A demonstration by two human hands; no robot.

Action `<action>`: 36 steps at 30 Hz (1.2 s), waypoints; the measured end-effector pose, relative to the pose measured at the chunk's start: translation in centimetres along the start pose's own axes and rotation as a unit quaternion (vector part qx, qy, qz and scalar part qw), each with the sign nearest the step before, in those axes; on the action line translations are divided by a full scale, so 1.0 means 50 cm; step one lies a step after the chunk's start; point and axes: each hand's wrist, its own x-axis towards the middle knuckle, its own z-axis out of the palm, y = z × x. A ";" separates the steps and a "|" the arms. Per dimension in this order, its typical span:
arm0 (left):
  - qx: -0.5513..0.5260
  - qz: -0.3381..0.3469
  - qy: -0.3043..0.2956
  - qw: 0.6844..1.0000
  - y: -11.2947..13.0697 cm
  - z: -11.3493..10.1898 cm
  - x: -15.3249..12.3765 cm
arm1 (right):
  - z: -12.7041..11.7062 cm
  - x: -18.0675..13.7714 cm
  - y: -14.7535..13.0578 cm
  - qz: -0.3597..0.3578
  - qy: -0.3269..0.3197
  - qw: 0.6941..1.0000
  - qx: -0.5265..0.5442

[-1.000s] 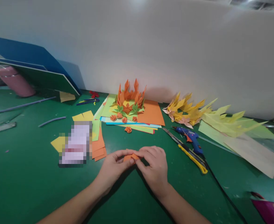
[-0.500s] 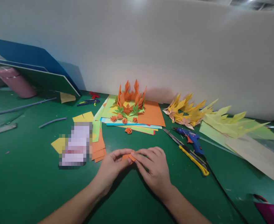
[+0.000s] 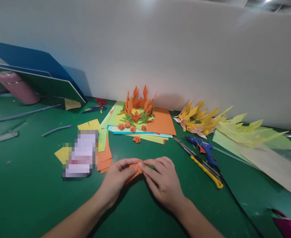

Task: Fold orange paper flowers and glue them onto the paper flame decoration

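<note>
A small folded orange paper piece (image 3: 135, 170) is pinched between both my hands just above the green table (image 3: 31, 188). My left hand (image 3: 117, 178) grips its left side with thumb and fingers closed. My right hand (image 3: 161, 180) presses its right side with the fingertips curled onto it. Most of the paper is hidden under my fingers.
Behind my hands lie a stack of coloured sheets (image 3: 157, 127) with an orange origami crown (image 3: 138, 104) and small orange paper roses (image 3: 136, 139). To the right are a yellow utility knife (image 3: 205, 167), a blue glue gun (image 3: 205, 149) and yellow folded paper shapes (image 3: 202, 119). Orange and yellow squares (image 3: 103, 153) lie at left.
The orange paper has turned slightly in my fingers and now sticks out lower left. Both hands stay in nearly the same spot.
</note>
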 end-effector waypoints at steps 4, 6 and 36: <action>0.007 0.001 -0.015 1.000 -0.002 0.000 -0.002 | 0.001 -0.003 0.001 0.017 -0.003 1.000 0.018; 0.010 0.001 -0.019 1.000 -0.003 0.002 -0.004 | 0.004 -0.004 0.002 0.034 0.003 0.999 0.032; 0.117 0.087 0.005 0.989 -0.005 0.016 -0.016 | 0.019 0.001 0.007 0.287 0.064 0.919 0.263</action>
